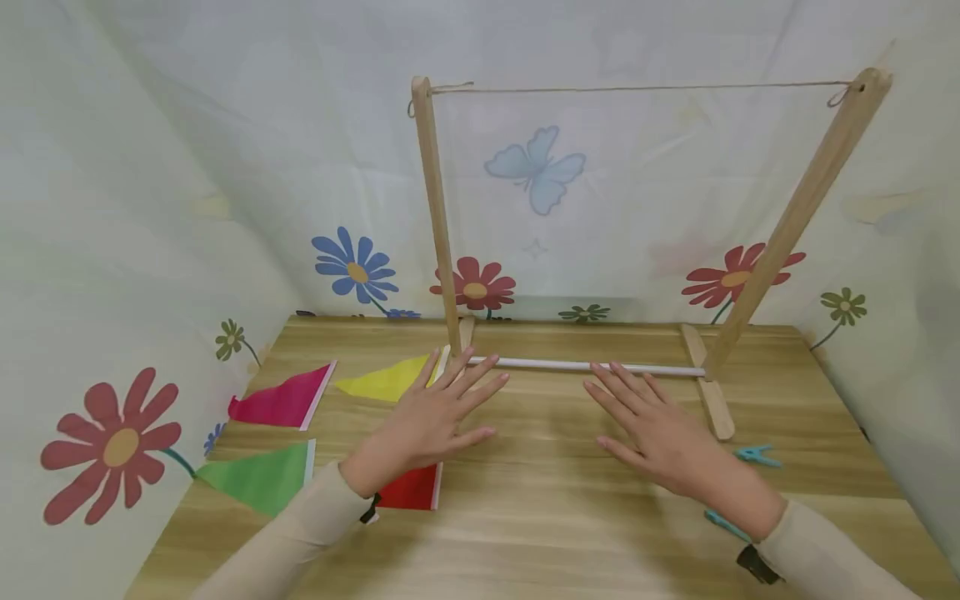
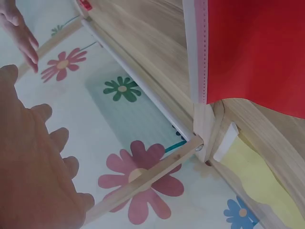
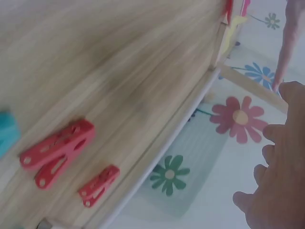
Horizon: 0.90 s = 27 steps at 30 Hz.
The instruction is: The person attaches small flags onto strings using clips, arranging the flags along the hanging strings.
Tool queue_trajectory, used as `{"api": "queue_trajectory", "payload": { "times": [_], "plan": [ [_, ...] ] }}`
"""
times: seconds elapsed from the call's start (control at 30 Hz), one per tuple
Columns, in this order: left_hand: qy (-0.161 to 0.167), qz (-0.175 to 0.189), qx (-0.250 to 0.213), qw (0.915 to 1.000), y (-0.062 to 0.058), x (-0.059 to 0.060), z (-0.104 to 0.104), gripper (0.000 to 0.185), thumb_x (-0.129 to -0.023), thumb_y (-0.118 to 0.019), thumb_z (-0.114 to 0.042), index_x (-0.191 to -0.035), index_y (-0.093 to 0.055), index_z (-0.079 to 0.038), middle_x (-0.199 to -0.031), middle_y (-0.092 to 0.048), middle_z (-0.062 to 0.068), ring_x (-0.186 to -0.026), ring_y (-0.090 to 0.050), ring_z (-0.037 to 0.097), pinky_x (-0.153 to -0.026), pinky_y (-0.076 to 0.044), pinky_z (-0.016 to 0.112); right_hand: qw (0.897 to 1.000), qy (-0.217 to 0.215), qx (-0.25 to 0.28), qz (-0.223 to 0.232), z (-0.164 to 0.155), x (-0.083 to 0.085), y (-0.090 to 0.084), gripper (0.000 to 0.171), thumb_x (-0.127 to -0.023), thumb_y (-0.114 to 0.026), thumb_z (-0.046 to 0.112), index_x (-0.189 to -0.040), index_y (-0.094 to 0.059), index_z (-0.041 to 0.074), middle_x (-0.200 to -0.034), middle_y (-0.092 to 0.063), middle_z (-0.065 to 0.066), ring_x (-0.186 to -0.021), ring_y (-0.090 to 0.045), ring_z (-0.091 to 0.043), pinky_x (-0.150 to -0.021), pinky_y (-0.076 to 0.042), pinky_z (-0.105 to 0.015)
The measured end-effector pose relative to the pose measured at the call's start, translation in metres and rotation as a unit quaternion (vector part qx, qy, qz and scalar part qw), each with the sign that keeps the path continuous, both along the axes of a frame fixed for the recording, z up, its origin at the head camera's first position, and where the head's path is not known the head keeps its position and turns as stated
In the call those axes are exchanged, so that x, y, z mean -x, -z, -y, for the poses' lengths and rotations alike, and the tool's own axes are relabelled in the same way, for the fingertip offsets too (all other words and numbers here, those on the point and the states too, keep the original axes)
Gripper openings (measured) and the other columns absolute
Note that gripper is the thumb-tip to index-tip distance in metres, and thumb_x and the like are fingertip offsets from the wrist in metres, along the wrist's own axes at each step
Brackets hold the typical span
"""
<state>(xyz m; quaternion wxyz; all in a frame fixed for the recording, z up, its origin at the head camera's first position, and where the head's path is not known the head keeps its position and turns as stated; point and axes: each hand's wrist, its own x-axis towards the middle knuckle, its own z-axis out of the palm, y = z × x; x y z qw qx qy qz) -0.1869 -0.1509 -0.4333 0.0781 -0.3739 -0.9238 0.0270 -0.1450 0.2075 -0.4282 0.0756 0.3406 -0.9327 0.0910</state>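
Observation:
My left hand (image 1: 431,417) is held over the table with its fingers spread and nothing in it. Across from it, my right hand (image 1: 660,433) hovers in the same way, also holding nothing. Under the left hand and forearm lie a red pennant (image 1: 411,487) and a yellow pennant (image 1: 382,382), both partly covered. A teal clothespin (image 1: 759,455) and a second teal clothespin (image 1: 724,523) lie by the right wrist. In the right wrist view, a red clothespin (image 3: 59,150) and a smaller-looking red clothespin (image 3: 99,185) rest on the wood; the right hand hides them from the head view.
Beyond the hands stands a wooden frame (image 1: 438,217) with a string (image 1: 637,87) tied between its post tops and a white rod (image 1: 547,363) along its base. A magenta pennant (image 1: 281,400) and a green pennant (image 1: 258,475) lie at left. Flowered curtains (image 1: 225,167) surround the table.

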Motion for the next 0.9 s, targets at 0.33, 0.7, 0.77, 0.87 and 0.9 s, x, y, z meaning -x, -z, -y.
{"api": "queue_trajectory", "payload": {
  "times": [0.33, 0.7, 0.77, 0.87, 0.9],
  "plan": [
    [-0.018, 0.027, -0.023, 0.9992, 0.005, -0.011, 0.021, 0.077, -0.100, -0.049, -0.061, -0.164, -0.014, -0.036, -0.170, -0.017, -0.001, -0.158, -0.002, 0.025, -0.122, -0.001, 0.062, 0.998, 0.049, 0.026, 0.012, -0.029, -0.002, -0.004, 0.071, -0.103, -0.059, 0.038, -0.161, -0.028, 0.012, -0.170, -0.011, -0.009, -0.156, -0.014, -0.033, -0.121, -0.020, -0.057],
    [-0.045, 0.052, -0.015, 0.9975, 0.015, -0.027, 0.050, 0.077, -0.097, -0.057, -0.059, -0.162, -0.025, -0.034, -0.170, -0.019, -0.003, -0.157, -0.010, 0.028, -0.122, -0.001, 0.063, 0.998, 0.035, 0.050, 0.015, -0.056, 0.001, 0.015, 0.069, -0.099, -0.067, 0.023, -0.155, -0.036, -0.002, -0.164, -0.027, -0.021, -0.149, -0.028, -0.043, -0.125, -0.010, -0.034],
    [-0.044, 0.045, -0.016, 0.9979, 0.017, -0.028, 0.054, 0.077, -0.096, -0.059, -0.058, -0.162, -0.027, -0.033, -0.169, -0.022, -0.003, -0.157, -0.012, 0.028, -0.122, -0.003, 0.062, 0.997, 0.030, 0.064, 0.013, -0.063, 0.004, 0.022, 0.068, -0.096, -0.070, 0.017, -0.152, -0.039, -0.005, -0.160, -0.034, -0.025, -0.146, -0.031, -0.046, -0.124, -0.009, -0.031],
    [-0.035, 0.038, -0.018, 0.9985, 0.020, -0.030, 0.062, 0.075, -0.096, -0.060, -0.055, -0.160, -0.032, -0.031, -0.167, -0.029, -0.002, -0.155, -0.018, 0.028, -0.123, -0.006, 0.060, 0.998, 0.018, 0.066, -0.002, -0.070, 0.007, 0.030, 0.065, -0.091, -0.075, 0.012, -0.148, -0.047, -0.004, -0.151, -0.045, -0.025, -0.139, -0.039, -0.048, -0.124, -0.021, -0.039],
    [-0.033, 0.042, -0.019, 0.9984, 0.021, -0.031, 0.066, 0.074, -0.096, -0.061, -0.055, -0.160, -0.033, -0.031, -0.166, -0.030, -0.002, -0.155, -0.020, 0.028, -0.123, -0.007, 0.060, 0.998, 0.012, 0.062, -0.012, -0.072, 0.007, 0.033, 0.065, -0.089, -0.077, 0.012, -0.146, -0.050, -0.003, -0.148, -0.049, -0.024, -0.136, -0.043, -0.046, -0.121, -0.028, -0.044]
  ]
}}
